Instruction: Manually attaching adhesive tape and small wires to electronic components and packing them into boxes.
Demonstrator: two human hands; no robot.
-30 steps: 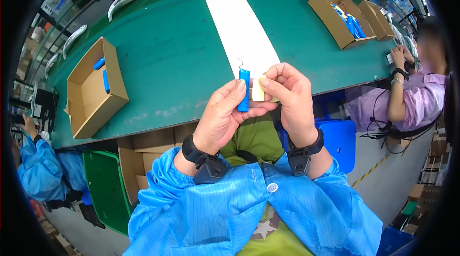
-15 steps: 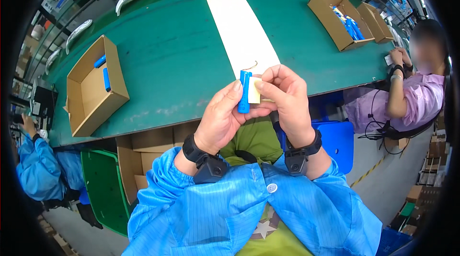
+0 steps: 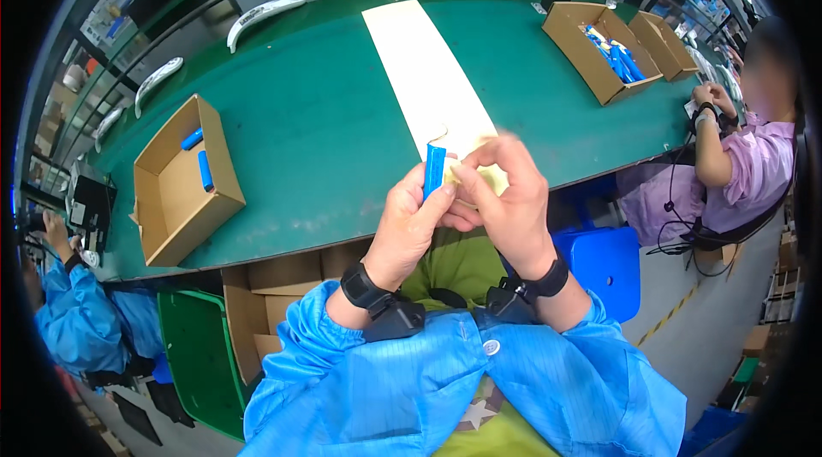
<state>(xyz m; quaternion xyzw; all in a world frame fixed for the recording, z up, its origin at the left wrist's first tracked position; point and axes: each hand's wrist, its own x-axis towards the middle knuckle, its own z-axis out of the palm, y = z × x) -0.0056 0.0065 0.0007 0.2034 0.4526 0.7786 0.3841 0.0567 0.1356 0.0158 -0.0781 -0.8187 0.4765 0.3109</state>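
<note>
My left hand (image 3: pixel 407 217) grips a blue cylindrical battery (image 3: pixel 434 173), held upright over the table's near edge. A thin wire lead curls up from the battery's top end. Close against the battery's right side, my right hand (image 3: pixel 514 204) has its thumb and fingers pinched on a small pale yellow paper piece (image 3: pixel 449 171). Its fingertips are partly blurred, and more pale yellow shows between thumb and fingers. Behind both hands a long cream paper strip (image 3: pixel 424 63) lies across the green table (image 3: pixel 300 132).
At left stands an open cardboard box (image 3: pixel 163 200) with two blue batteries. Another cardboard box (image 3: pixel 569 50) at far right holds several, beside a smaller box (image 3: pixel 664 46). White curved parts (image 3: pixel 261 16) line the far edge. A co-worker (image 3: pixel 736 149) sits at right, another (image 3: pixel 86 311) at left.
The right hand's fingers have curled and lifted slightly, and the yellow piece beside the battery looks smaller and bent. My left thumb has slid lower on the battery. The whole view has shifted slightly.
</note>
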